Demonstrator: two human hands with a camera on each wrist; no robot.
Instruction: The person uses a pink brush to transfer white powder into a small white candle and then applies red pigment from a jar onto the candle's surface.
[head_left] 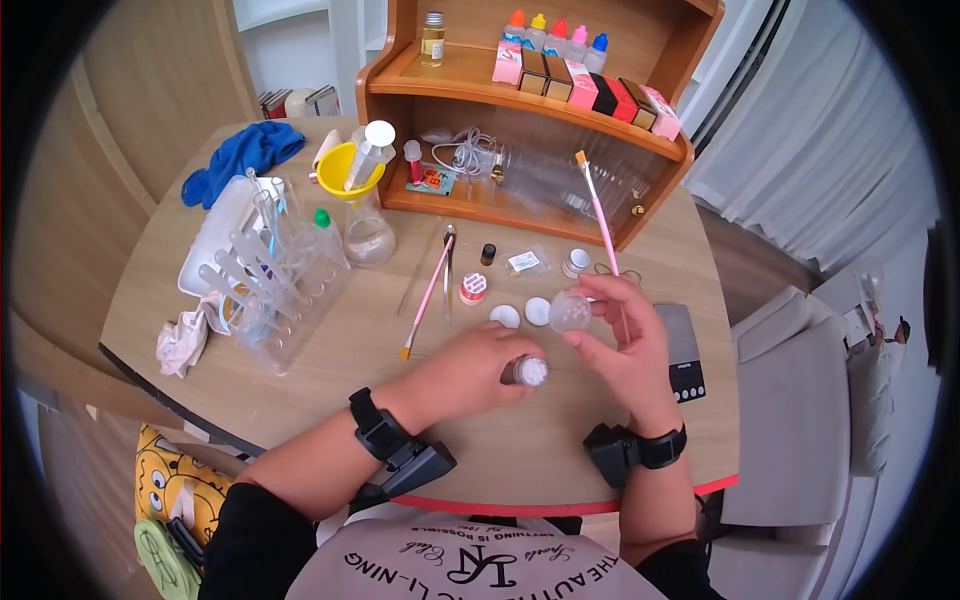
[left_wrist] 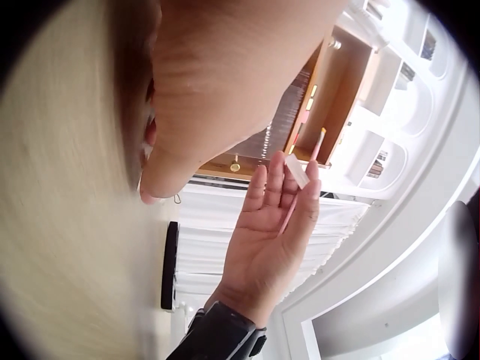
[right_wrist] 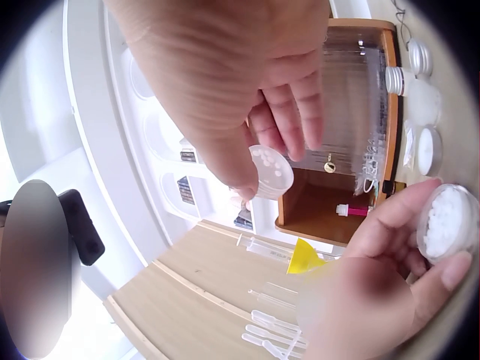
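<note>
My left hand [head_left: 465,372] grips a small clear jar [head_left: 533,371] close over the table. In the right wrist view the jar is full of small white pellets [right_wrist: 450,221]. Opposite it, my right hand [head_left: 637,345] pinches a shallow clear plastic cup [head_left: 570,311] between thumb and fingers. A few white pellets [right_wrist: 268,161] lie or cling in that cup. A pink-handled brush [head_left: 603,220] with an orange tip runs up through the same hand, its handle lying along the palm in the left wrist view. Two round white lids [head_left: 504,316] lie just beyond the jar.
A black-and-grey digital scale [head_left: 684,350] lies right of my right hand. Behind stand a red-and-white jar [head_left: 473,288], a silver-capped jar [head_left: 575,262] and another pink brush [head_left: 428,297]. A test tube rack [head_left: 275,300] and a flask with yellow funnel [head_left: 368,235] occupy the left, before a wooden shelf [head_left: 440,80].
</note>
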